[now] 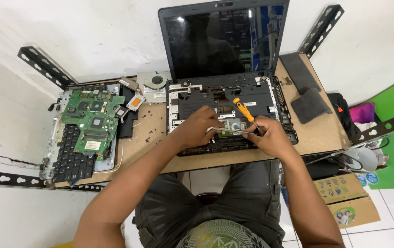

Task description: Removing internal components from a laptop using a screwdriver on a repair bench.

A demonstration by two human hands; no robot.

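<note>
Your right hand [270, 135] grips the orange screwdriver [243, 109]; your left hand [201, 126] pinches a thin metal strip [226, 131] over the opened laptop base [185, 98], mid-desk. The green board [91, 121] is already out, by the left edge.

Left hand: my left hand [200, 126] rests on the opened laptop base [230, 115], fingers pinching one end of a thin metal strip [226, 131].
Right hand: my right hand [270, 135] grips an orange-handled screwdriver [244, 110], handle tilted up and away from me; tip hidden behind my fingers.
Laptop: keyboard removed, frame bare, dark screen [222, 39] upright behind.
Table: brown board table [153, 138].
Left of table: green motherboard [93, 121] lying on a detached keyboard [70, 158].
Behind: cooling fan [155, 82] just beside the laptop's left corner.
Right of table: two dark grey pads [309, 105].
Floor right: cardboard boxes [348, 200].
</note>
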